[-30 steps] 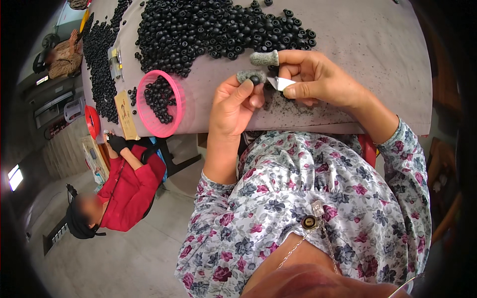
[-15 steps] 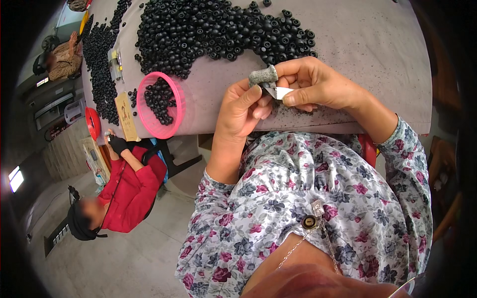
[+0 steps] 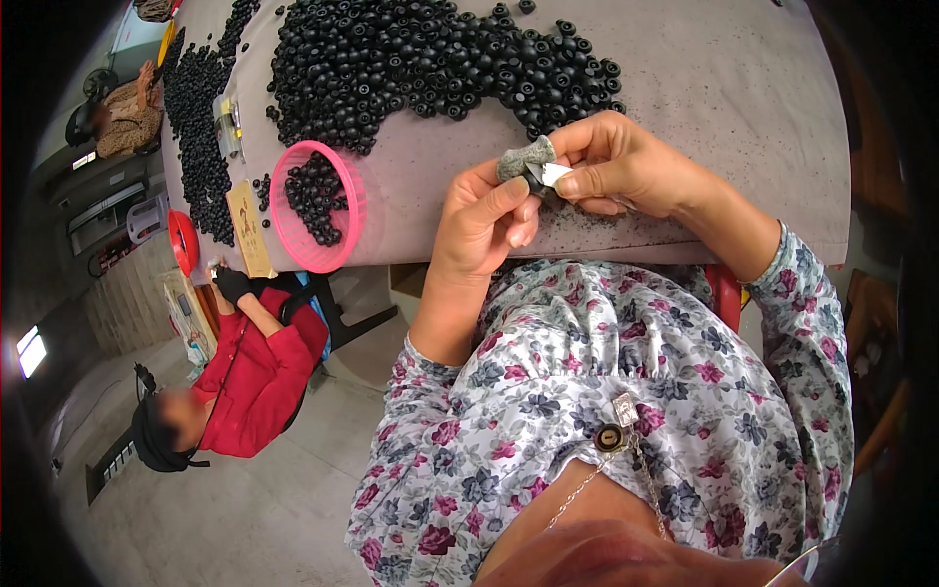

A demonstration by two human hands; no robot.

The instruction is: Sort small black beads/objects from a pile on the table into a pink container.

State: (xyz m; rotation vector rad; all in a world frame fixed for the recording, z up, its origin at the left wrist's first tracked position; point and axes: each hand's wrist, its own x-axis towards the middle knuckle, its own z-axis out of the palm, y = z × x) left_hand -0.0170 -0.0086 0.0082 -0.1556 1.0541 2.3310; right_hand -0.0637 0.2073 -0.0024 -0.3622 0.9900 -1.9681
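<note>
Far out at nine o'clock a co-worker in a red top (image 3: 256, 386) sits low beside the table (image 3: 743, 117), one dark-gloved hand up at its edge. Just in from there, the pink basket (image 3: 318, 205) rests on the grey cloth, partly filled with black caps. Up at twelve o'clock sprawls the big heap of black caps (image 3: 430, 59), spreading wide across the tabletop.

Now the centre: the left hand (image 3: 479, 220) is up, thumb and fingers pinched closed on a small dark cap (image 3: 536, 176), which sits right between the two hands, just above the table's near edge. Touching it from one o'clock, the right hand (image 3: 626, 166) is closed too, a grey fabric cot (image 3: 523, 157) on one fingertip, and a small white blade-like piece (image 3: 556, 174) gripped between thumb and finger, pressed against the cap. Floral sleeves fill six o'clock.
</note>
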